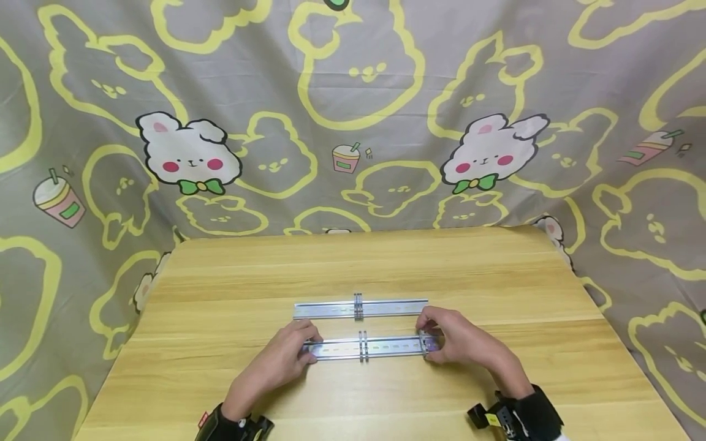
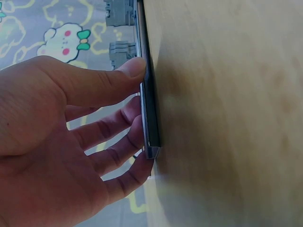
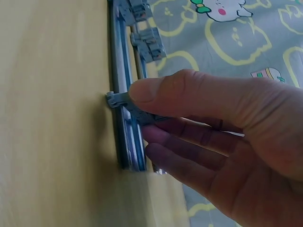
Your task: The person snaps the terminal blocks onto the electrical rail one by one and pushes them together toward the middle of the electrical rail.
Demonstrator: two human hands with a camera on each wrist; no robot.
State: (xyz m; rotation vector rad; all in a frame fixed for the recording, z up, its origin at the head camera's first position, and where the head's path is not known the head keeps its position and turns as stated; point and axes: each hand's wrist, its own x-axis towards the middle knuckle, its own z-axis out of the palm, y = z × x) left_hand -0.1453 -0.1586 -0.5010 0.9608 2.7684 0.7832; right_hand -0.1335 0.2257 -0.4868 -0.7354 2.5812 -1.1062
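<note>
A slotted metal DIN rail [image 1: 393,346] lies across the table in front of me. My left hand [image 1: 284,354] grips its left end, thumb on the near edge and fingers behind, as the left wrist view shows. Near the right end, my right hand [image 1: 455,337] pinches a grey terminal-block-like clip [image 3: 135,108] that sits crosswise over the rail. Two thin grey clips [image 1: 363,346] stand on the middle of this rail, slightly apart. Behind it, a second DIN rail [image 1: 325,310] lies parallel, with several grey clips [image 1: 358,306] close together at its middle.
The wooden table [image 1: 248,269] reaches back to a grey curtain [image 1: 331,208] printed with yellow outlines and white rabbits, which also hangs at both sides. The far rail's right end lies close to the right hand's fingers.
</note>
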